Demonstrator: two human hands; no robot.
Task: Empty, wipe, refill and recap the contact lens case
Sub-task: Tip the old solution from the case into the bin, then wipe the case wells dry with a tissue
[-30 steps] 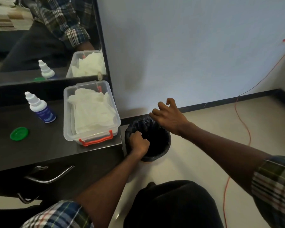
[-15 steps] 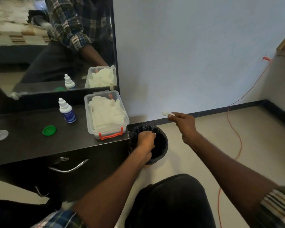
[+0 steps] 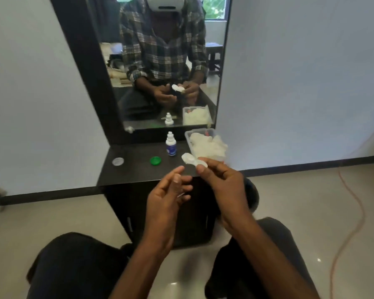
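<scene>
lens case (image 3: 191,160) 1 | caps (image 3: 155,160) 2 | bottle (image 3: 171,144) 1 | hands (image 3: 221,183) 2

blue label on solution bottle (image 3: 171,146), print too blurred to read

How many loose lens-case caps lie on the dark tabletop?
2: a clear cap near the tabletop's left edge, and a green cap left of the solution bottle.
</scene>
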